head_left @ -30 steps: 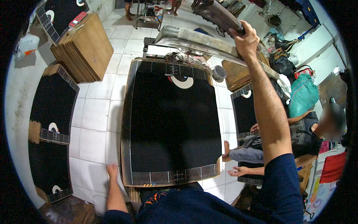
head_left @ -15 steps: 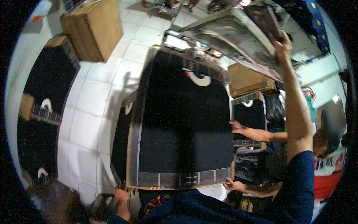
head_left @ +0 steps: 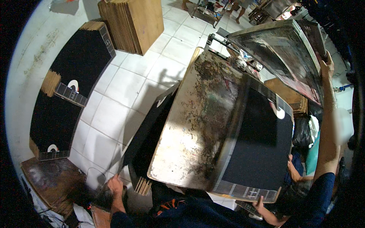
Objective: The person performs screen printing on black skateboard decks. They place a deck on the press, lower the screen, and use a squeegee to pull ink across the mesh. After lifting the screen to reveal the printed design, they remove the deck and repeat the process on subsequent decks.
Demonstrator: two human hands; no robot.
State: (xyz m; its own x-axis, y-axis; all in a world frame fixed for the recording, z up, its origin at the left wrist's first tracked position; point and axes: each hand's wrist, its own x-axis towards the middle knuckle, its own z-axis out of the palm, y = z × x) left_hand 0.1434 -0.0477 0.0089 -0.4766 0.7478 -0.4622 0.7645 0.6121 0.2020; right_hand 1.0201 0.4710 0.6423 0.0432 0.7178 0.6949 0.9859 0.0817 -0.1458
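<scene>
My right hand [head_left: 327, 67] is raised at the upper right, its fingers closed round the edge of a tilted screen-printing frame [head_left: 273, 53]. A dark flat panel [head_left: 312, 36] lies against the frame's far side by that hand. Below is a stained printing table [head_left: 182, 129], its left half bare. A black printed board [head_left: 251, 140] with a white curved mark overhangs its right side. Another person's hands [head_left: 292, 171] hold that board's right and near edges. Low on the left, my left hand [head_left: 115, 184] is closed near dark boards [head_left: 146, 144]; what it grips is unclear.
Stacks of black printed boards [head_left: 80, 53] lie along the left wall, with a tall stack of brown boards [head_left: 140, 26] behind. A brown low table [head_left: 53, 182] stands at the lower left. Black bags [head_left: 301, 131] sit at the right.
The black board has slid right across the printing table, baring its stained left half. The other person's hands moved with it. My right hand still holds the frame up; the view has shifted.
</scene>
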